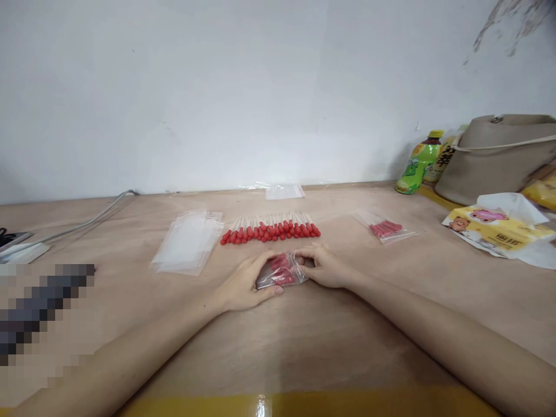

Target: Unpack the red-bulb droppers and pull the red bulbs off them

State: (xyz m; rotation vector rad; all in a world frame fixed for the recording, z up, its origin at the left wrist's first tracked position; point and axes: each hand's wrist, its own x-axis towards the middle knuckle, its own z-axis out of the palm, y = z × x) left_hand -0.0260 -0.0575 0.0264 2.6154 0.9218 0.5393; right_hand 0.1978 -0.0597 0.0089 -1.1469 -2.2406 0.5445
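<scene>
Between my two hands is a small clear plastic bag [282, 278] with red pieces inside it. My left hand [247, 284] grips the bag's left side, thumb along the near edge and fingers behind. At the right end of the bag, the bent fingers of my right hand [321, 265] pinch the plastic. Just beyond lies a row of red-tipped sticks [271, 230], their pale stems pointing to the wall. A stack of clear bags [189, 242] lies to the left. Off to the right rests another clear bag [386, 227] with red pieces in it.
More clear plastic [284, 191] lies by the wall. At the right stand a green drink bottle [419, 163] and a beige bag [495, 156], with a yellow tissue pack [499, 229] in front. A grey cable [91, 222] crosses the left side. A blurred dark object [39, 310] lies near it.
</scene>
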